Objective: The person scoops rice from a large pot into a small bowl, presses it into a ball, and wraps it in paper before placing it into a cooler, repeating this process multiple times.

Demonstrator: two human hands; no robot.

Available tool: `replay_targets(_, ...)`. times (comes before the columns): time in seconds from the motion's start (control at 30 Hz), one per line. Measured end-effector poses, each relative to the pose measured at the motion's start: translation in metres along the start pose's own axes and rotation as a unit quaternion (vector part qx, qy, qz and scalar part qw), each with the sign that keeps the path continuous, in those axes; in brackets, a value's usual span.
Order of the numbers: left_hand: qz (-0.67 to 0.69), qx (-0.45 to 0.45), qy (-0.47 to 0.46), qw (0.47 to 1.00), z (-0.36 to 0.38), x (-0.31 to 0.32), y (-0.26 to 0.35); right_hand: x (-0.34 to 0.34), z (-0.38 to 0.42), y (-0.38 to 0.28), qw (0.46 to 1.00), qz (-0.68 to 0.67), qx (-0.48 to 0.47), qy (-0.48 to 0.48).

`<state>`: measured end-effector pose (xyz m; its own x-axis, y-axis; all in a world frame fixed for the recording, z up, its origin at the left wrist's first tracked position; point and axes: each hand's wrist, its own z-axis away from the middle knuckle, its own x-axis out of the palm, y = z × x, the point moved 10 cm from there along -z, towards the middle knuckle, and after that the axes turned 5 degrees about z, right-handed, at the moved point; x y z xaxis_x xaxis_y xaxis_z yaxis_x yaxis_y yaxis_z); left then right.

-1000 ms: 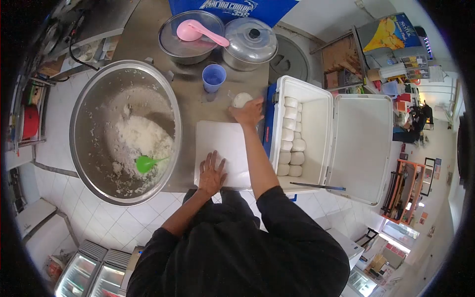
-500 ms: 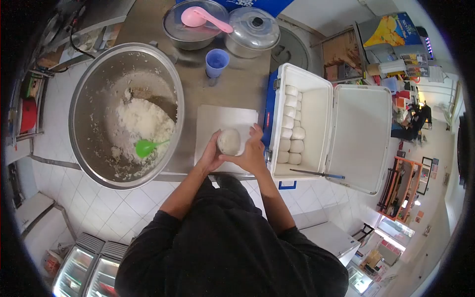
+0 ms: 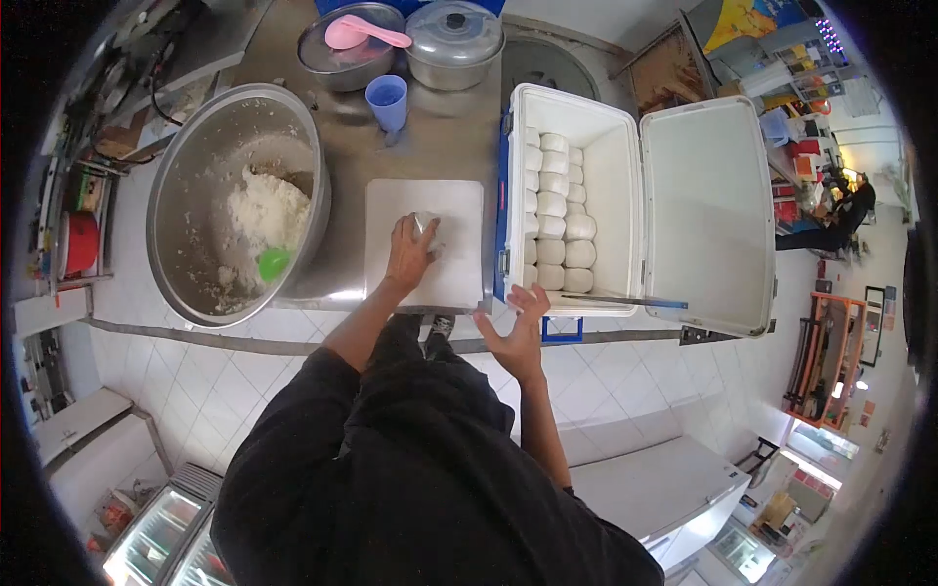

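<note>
My left hand (image 3: 410,256) is closed around a small, round silvery thing (image 3: 425,223) that looks like a bowl. The fingers cover most of it, and it is over the white paper (image 3: 459,269) on the metal table. My right hand (image 3: 518,330) is off the table's front edge, below the cooler's near left corner, with its fingers spread and nothing in them. Left of the paper, a large metal basin (image 3: 161,220) holds cooked white rice (image 3: 264,210) and a green scoop (image 3: 275,264).
An open cooler (image 3: 618,195) on the right holds rows of white rounded bundles (image 3: 552,200); its lid (image 3: 711,215) lies back to the right. Behind the paper stand a blue cup (image 3: 387,96), a lidded pot (image 3: 454,49) and a pot topped by a pink ladle (image 3: 347,31).
Both hands held the round thing above the paper. My right hand has let go and drawn back toward me, while my left hand has brought the thing down over the paper.
</note>
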<state>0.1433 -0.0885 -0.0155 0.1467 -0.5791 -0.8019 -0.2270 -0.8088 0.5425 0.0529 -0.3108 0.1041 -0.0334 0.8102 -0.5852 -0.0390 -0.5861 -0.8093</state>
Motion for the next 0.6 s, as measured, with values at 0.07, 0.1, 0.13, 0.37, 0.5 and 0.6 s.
replay_targets(0.07, 0.011, 0.005, 0.024, 1.000, 0.001, -0.005, 0.005, -0.005, 0.017, 0.015, 1.000, -0.003, 0.004, 0.001)
replay_targets(0.1, 0.024, 0.006, 0.040, 0.999, -0.003, -0.014, 0.010, -0.007, 0.023, 0.021, 1.000, -0.003, 0.004, 0.001)
replay_targets(0.13, 0.037, 0.007, 0.057, 0.998, -0.009, -0.030, 0.018, -0.009, 0.028, 0.028, 1.000, -0.015, 0.014, -0.004)
replay_targets(0.37, 0.307, -0.200, 0.232, 0.901, 0.062, -0.145, 0.009, -0.014, 0.034, 0.048, 0.998, -0.021, 0.018, -0.057)
replay_targets(0.5, 0.510, -0.423, 0.157, 0.732, 0.173, -0.135, -0.025, 0.011, 0.010, 0.026, 0.996, 0.020, -0.028, -0.080)
replay_targets(0.6, 0.661, -0.486, 0.182, 0.542, 0.237, -0.127, -0.041, 0.043, -0.016, -0.032, 0.989, 0.026, -0.082, -0.117)
